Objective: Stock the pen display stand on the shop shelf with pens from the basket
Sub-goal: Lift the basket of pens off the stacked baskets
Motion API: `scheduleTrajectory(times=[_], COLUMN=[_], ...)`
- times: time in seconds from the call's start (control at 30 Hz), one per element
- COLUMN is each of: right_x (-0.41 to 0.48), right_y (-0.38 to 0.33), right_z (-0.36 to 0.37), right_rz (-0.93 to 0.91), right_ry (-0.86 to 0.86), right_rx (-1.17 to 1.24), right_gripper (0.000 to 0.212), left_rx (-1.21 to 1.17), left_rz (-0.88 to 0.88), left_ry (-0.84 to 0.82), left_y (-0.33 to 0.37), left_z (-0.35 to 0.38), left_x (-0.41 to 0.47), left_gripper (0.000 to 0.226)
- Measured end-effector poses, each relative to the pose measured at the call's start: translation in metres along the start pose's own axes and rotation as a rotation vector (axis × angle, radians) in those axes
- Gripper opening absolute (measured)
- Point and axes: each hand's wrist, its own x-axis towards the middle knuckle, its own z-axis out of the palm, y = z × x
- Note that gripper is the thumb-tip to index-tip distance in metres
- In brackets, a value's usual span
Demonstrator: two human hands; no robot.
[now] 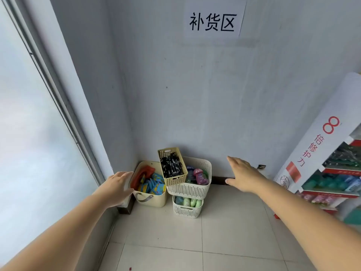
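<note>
Tiled floor [214, 241], pen basket [172, 167] straddling two bins [189, 189], left hand [115, 189] beside them, right hand [242, 175] apart, both spread.

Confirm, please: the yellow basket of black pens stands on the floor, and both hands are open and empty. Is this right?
Not the floor: the head view shows the yellow basket resting on top of the cream bin and the white slatted basket. The left hand and right hand are open and empty.

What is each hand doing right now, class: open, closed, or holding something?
Left hand: open, holding nothing.
Right hand: open, fingers straight, holding nothing.
</note>
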Motion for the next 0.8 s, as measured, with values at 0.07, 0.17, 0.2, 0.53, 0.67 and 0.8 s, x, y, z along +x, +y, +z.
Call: scheduleTrajectory(times=[0.07,0.17,0.2,0.53,0.67,0.8], right_x=[0.01,0.029,0.037,0.185,0.241,0.286], right_y=[-0.001,0.0,0.0,0.022,0.03,0.034], right_z=[0.009,0.025,0.029,0.051,0.048,0.047], right_rz=[0.049,0.057,0.056,0.0,-0.021,-0.023], right_ry=[-0.03,-0.08,-0.089,-0.16,-0.197,-0.205], right_rx=[0.113,0.159,0.164,0.165,0.167,0.178], right_gripper=[0.083,0.082,0.081,0.084,0.083,0.082], left_rx=[-0.023,-0.031,-0.028,0.008,0.009,-0.029], left_rz=[-0.015,-0.035,-0.04,-0.096,-0.102,-0.08], left_ry=[0.004,-0.023,-0.037,-0.15,-0.156,-0.138], left_y=[-0.004,-0.006,-0.005,0.003,0.019,0.032], left_z=[0.003,0.009,0.012,0.025,0.017,0.011], left_x=[0.009,0.025,0.032,0.15,0.204,0.251], left_gripper=[0.062,0.061,0.061,0.062,0.062,0.06])
